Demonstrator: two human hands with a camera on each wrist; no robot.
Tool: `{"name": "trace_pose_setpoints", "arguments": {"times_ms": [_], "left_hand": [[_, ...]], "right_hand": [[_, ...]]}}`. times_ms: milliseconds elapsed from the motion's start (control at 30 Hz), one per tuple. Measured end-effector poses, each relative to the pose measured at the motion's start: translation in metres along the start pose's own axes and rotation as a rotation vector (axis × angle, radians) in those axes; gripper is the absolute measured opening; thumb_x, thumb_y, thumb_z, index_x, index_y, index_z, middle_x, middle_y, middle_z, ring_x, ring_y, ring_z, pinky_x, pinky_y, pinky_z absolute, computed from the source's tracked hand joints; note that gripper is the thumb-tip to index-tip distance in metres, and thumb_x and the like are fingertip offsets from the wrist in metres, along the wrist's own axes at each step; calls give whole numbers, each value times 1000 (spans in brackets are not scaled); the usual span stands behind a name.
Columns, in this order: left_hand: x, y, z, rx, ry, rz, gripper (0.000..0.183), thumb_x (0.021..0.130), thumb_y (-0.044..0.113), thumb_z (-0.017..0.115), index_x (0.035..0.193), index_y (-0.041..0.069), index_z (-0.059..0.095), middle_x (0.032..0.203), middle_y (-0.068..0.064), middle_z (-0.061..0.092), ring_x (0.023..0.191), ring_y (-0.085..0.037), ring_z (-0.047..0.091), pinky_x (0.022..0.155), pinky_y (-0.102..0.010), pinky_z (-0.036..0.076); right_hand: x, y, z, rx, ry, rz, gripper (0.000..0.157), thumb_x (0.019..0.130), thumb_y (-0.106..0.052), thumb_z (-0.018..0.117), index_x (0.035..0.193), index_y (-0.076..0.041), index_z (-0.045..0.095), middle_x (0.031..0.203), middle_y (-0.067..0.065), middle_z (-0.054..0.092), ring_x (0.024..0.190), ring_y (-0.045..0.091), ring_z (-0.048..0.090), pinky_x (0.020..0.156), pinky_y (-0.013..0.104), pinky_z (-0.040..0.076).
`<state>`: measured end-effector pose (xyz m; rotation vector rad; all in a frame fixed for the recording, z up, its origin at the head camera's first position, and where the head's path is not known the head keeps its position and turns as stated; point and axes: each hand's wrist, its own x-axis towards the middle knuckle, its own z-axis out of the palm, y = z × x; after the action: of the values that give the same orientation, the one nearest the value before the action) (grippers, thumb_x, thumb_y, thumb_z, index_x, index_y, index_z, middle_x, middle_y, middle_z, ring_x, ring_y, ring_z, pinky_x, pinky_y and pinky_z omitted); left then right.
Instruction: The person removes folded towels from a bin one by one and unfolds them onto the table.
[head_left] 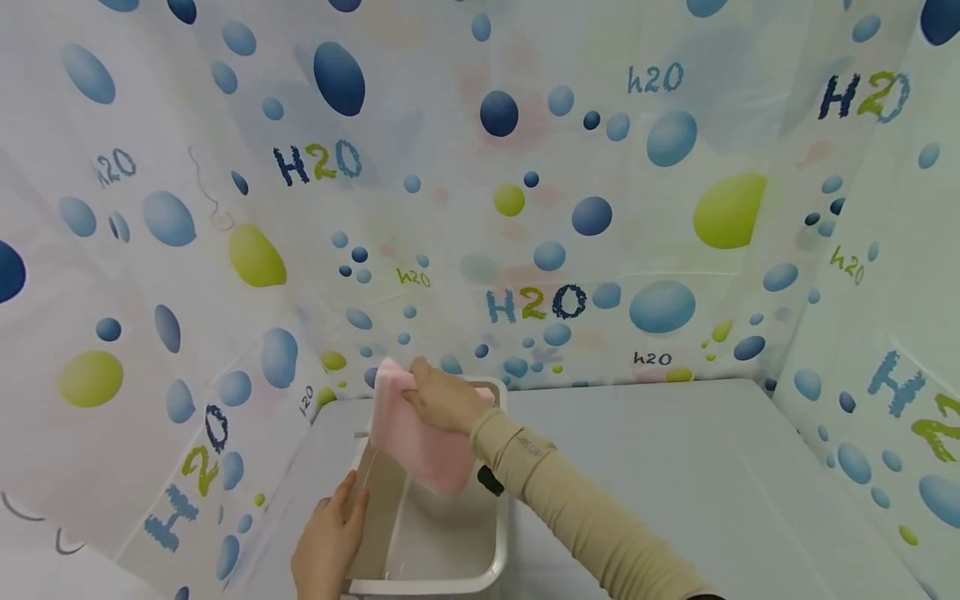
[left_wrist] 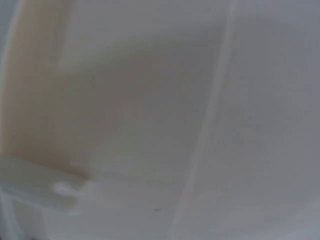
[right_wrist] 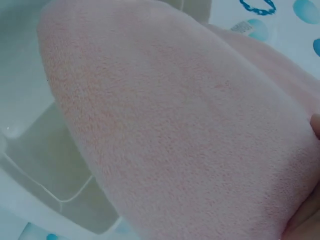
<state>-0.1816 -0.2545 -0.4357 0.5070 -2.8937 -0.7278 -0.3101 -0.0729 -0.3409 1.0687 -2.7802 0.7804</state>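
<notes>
A pink fluffy towel hangs folded over a cream plastic bin, its lower edge dipping in front of the bin's inner wall. My right hand pinches the towel near its upper edge. In the right wrist view, the towel fills most of the picture, with part of the hand at the right edge. My left hand holds the bin's left rim, thumb toward the inside. Only the bin's pale inner surface shows in the left wrist view, blurred, without the hand.
The bin stands on a white table. A white curtain printed with blue and green drops and H2O lettering hangs behind and at both sides. A tan sleeve covers my right arm, with a small black object under the wrist.
</notes>
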Motion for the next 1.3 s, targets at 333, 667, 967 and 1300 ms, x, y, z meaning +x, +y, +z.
{"name": "trace_pose_setpoints", "arguments": {"times_ms": [333,667,967,1300], "left_hand": [[-6,20,-5,-91,119,83,60,96,44,44,140,4,39,131,-32,46,115,-53,45,90,-65,38],[-15,66,6,-684,89,112,78,98,40,40,149,15,-15,148,-33,21,131,-48,33,103,-64,30],[-17,100,26,-948,-91,147,94,98,39,39,132,16,-46,149,-36,-3,135,-52,24,105,-65,25],[-19,128,40,-1139,-5,253,94,97,20,47,139,19,-37,142,-29,36,121,-38,48,91,-21,45]], "right_hand": [[-6,0,-28,10,112,-73,25,97,-28,47,106,-4,45,69,6,56,55,12,51,50,17,39],[-25,1,-58,75,171,-68,29,97,-31,47,113,-7,41,80,7,58,64,15,55,59,22,44],[-47,8,-80,265,230,-87,24,97,-28,47,109,-9,40,87,7,55,76,18,55,68,25,45],[-70,31,-93,387,240,-38,24,96,-26,49,109,-7,41,91,8,50,84,18,50,73,28,43]]}}
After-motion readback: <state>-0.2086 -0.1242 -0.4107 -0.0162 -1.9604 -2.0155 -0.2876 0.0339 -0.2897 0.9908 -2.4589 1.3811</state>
